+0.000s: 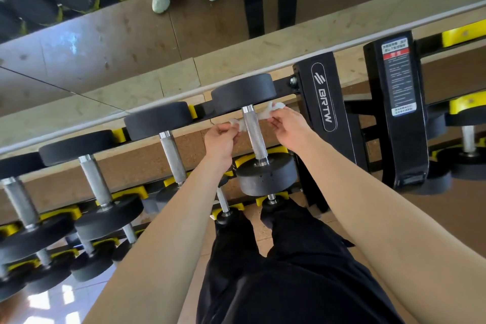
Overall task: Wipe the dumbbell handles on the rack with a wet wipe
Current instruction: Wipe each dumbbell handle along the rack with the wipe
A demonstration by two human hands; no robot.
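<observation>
A black dumbbell with a knurled silver handle [254,134] lies on the top row of the rack, at its right end. A white wet wipe [265,112] passes behind the upper part of that handle. My left hand [220,139] pinches the wipe's left end beside the handle. My right hand [288,123] pinches the right end, which bunches up above my fingers. The stretch of wipe behind the handle is hidden.
More dumbbells [171,150] line the top row to the left, with smaller ones on lower rows in yellow cradles [271,198]. A black rack upright [324,102] stands right of my hands. A wall mirror [105,21] runs behind the rack.
</observation>
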